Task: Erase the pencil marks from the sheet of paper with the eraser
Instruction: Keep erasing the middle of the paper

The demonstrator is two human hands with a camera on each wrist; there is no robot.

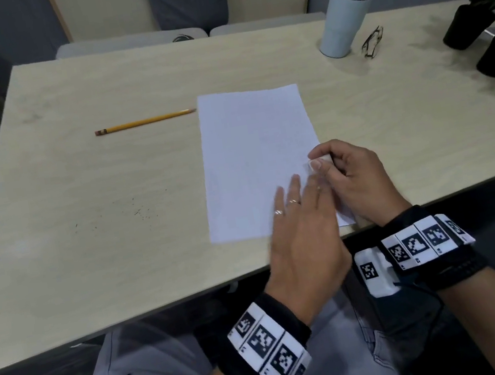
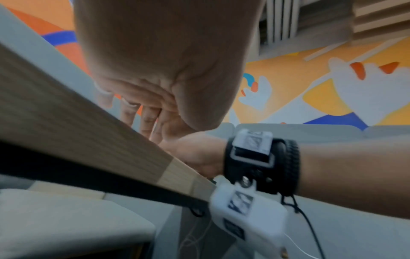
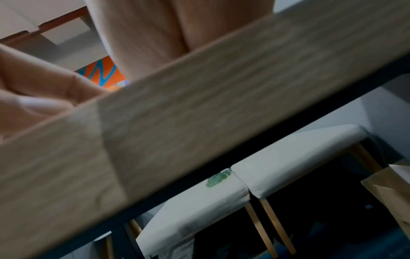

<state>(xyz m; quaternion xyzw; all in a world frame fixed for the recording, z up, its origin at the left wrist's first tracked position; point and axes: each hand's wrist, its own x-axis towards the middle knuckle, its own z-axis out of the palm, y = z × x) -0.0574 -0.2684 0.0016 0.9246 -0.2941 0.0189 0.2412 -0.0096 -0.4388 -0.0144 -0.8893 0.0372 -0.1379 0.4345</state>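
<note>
A white sheet of paper [image 1: 253, 153] lies lengthwise on the pale wooden table [image 1: 101, 244], and I can make out no pencil marks on it. My right hand [image 1: 322, 163] pinches a small white eraser [image 1: 324, 158] between thumb and forefinger at the sheet's right edge. My left hand [image 1: 297, 198] lies with straight fingers over the sheet's near right corner, blurred. In the left wrist view the left hand's fingers [image 2: 144, 113] extend flat past the table edge [image 2: 66, 131]. The right wrist view shows mostly the table edge [image 3: 199, 105], with curled fingers [image 3: 44, 84] at the left.
A yellow pencil [image 1: 145, 122] lies left of the sheet's far end. Dark crumbs [image 1: 142, 210] dot the table to the left. A pale tumbler [image 1: 342, 20], glasses [image 1: 372, 42] and black plant pots [image 1: 474, 25] stand at the far right.
</note>
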